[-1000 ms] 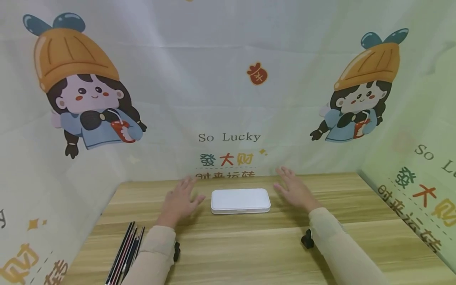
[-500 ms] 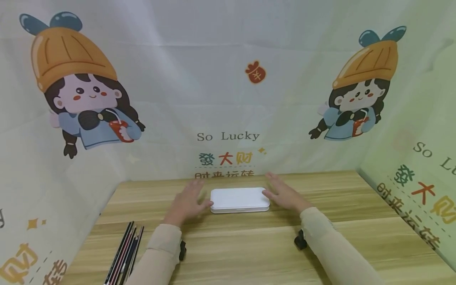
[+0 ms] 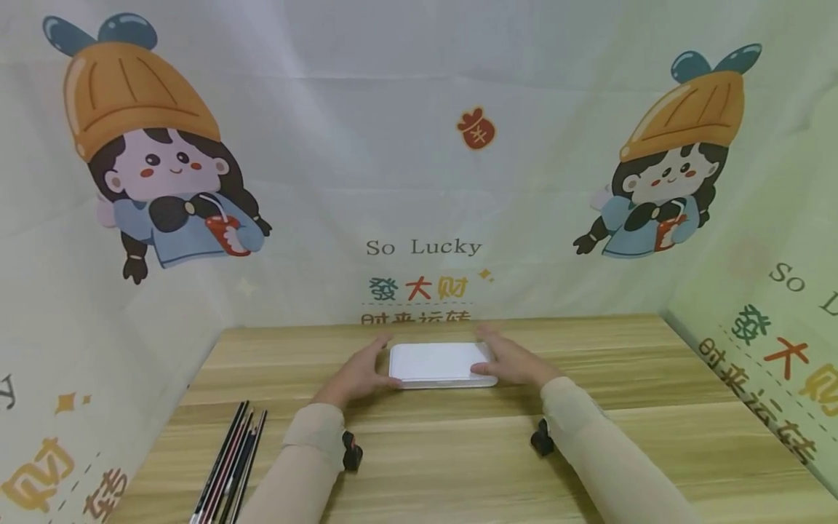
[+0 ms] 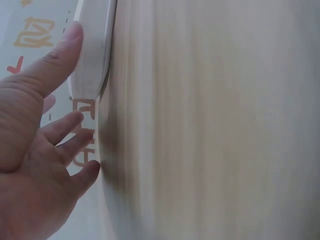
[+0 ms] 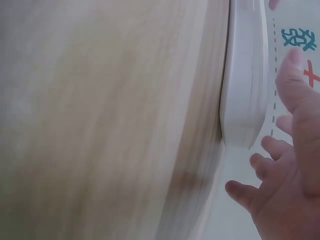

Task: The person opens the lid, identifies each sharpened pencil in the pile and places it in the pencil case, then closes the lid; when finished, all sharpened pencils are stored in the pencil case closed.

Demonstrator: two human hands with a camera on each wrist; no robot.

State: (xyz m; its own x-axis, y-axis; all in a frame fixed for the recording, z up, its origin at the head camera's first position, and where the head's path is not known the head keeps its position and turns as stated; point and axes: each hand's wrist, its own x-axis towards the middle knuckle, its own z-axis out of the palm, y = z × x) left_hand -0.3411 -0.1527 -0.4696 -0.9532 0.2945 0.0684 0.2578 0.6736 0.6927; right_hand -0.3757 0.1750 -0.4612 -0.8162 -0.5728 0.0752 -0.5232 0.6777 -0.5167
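Note:
A white flat rectangular case (image 3: 432, 362) with rounded corners lies on the wood-grain table. My left hand (image 3: 356, 375) is at its left end, thumb at the front corner and fingers spread toward the back. In the left wrist view, that thumb (image 4: 62, 57) overlaps the side of the case (image 4: 92, 55), while the other fingers stand loosely apart from it. At the right end is my right hand (image 3: 513, 360), its thumb over the front right corner in the head view. The right wrist view shows these fingers (image 5: 280, 150) relaxed and spread beside the case (image 5: 246, 75).
Several thin dark pencils or brushes (image 3: 229, 462) lie in a bunch at the table's left, near my left sleeve (image 3: 297, 466). A printed cloth (image 3: 419, 175) hangs along the back and both sides of the table (image 3: 445, 466).
Both hands have moved inward from either side, the left to the right and the right to the left, and now flank the ends of the case. The case stays put.

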